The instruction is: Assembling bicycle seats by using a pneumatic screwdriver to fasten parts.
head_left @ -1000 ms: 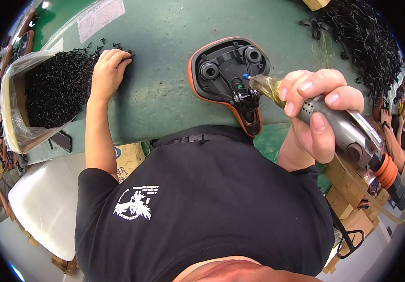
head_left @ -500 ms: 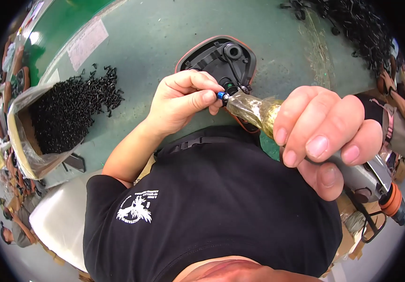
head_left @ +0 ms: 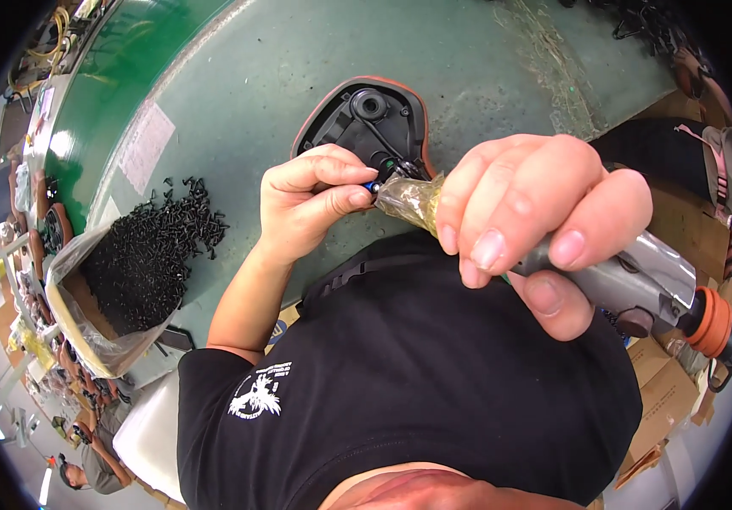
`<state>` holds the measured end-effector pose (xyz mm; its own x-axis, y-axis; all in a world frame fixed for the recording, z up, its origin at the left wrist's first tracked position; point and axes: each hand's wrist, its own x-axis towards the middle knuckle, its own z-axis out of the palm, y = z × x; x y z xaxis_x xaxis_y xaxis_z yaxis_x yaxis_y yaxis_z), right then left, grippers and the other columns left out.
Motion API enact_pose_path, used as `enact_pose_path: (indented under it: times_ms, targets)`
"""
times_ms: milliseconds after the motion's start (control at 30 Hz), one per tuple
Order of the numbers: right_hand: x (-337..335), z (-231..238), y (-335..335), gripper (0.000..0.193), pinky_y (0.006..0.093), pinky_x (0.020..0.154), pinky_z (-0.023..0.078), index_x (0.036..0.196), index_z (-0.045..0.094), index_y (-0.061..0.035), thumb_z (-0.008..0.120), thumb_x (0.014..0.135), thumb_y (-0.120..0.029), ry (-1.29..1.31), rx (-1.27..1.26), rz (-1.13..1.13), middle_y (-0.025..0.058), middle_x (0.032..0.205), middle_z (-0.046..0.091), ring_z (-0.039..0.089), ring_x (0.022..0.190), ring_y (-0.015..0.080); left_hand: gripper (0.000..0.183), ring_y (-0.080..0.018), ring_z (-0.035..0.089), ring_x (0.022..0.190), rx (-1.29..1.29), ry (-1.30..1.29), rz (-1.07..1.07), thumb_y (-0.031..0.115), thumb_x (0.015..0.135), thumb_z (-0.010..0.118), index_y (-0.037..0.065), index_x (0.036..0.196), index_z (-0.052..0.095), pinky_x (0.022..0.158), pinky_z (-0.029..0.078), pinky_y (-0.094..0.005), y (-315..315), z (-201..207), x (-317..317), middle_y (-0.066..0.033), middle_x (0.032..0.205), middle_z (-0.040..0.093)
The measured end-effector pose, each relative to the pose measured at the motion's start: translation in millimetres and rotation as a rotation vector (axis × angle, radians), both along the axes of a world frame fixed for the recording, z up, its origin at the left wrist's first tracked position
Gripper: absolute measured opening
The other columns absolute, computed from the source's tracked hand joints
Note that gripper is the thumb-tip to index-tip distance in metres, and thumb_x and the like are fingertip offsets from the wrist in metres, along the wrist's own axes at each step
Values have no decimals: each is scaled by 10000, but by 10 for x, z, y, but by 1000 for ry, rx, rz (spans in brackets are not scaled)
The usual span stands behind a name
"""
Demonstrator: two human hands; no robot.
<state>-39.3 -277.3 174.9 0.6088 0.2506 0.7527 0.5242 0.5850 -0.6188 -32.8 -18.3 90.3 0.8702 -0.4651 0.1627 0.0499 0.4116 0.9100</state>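
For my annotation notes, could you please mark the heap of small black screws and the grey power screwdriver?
heap of small black screws [head_left: 149, 255], head view, middle of pile.
grey power screwdriver [head_left: 646, 280], head view, metal body behind the fingers.

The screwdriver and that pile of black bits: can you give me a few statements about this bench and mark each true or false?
1. The right hand grips a grey powered screwdriver. True.
2. The left hand rests in the pile of black screws. False: it pinches at the tool's tip, apart from the pile.
3. The black, orange-rimmed seat shell lies on the green table. True.
4. The screws spill from a metal bowl. False: they spill from a clear plastic bag.
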Motion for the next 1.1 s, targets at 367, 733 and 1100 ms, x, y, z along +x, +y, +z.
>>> enact_pose_path:
  times_ms: [367, 733, 1100]
  targets:
    - [47, 42, -79, 343, 392, 765, 633, 1293, 530, -100, 699, 998, -58, -61, -2, 3, 161, 1211, 689, 736, 822, 198, 219, -210, 756, 879, -117, 246, -195, 63, 999, 832, -65, 1175, 805, 776, 624, -335, -44, 83, 125, -152, 1080, 766]
    - [273, 132, -35, 447, 484, 839, 588, 1411, 562, -93, 547, 976, 12, 21, -233, -213, 220, 1205, 678, 701, 850, 249, 629, -393, 553, 1440, 838, -935, -43, 208, 717, 970, 94, 1286, 725, 1198, 484, -485, -5, -102, 1291, -145, 1488, 644]
    - [404, -174, 302, 290, 496, 895, 595, 1250, 557, -76, 652, 988, 2, 180, -377, -191, 206, 1130, 675, 686, 838, 247, 402, -352, 713, 1291, 462, -505, -120, 123, 706, 934, 23, 1025, 712, 1110, 565, -448, -31, -557, 1019, -125, 1330, 766]
